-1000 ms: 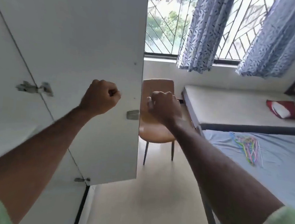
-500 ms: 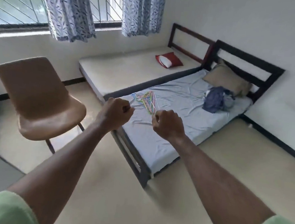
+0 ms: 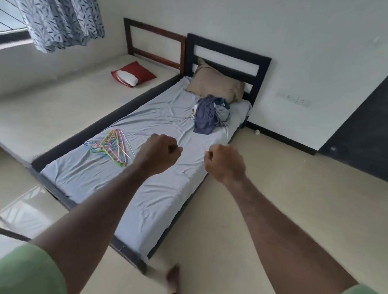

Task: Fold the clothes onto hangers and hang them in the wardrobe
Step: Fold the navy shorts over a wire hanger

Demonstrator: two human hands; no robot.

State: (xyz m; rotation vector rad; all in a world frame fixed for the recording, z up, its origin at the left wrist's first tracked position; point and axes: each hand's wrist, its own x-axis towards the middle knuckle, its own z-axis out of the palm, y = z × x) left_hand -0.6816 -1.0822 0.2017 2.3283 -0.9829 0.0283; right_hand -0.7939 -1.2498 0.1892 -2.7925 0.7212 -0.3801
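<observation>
1. Left hand (image 3: 158, 153) and right hand (image 3: 224, 163) are empty fists, fingers curled tight, raised over the bed (image 3: 150, 204).
2. Heaped clothes (image 3: 208, 114) lie near the bed's tan pillow (image 3: 215, 84).
3. Coloured hangers (image 3: 109, 147) lie mid-bed, left of the fists.
4. A red pillow (image 3: 133, 74) sits on the mattress (image 3: 51, 108) beside the bed.

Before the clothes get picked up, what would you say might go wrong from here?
The hangers lie in a tangled heap, so lifting one may drag others along. The clothes are bunched together near the bed's far edge, so pulling one garment may tip others onto the floor.
</observation>
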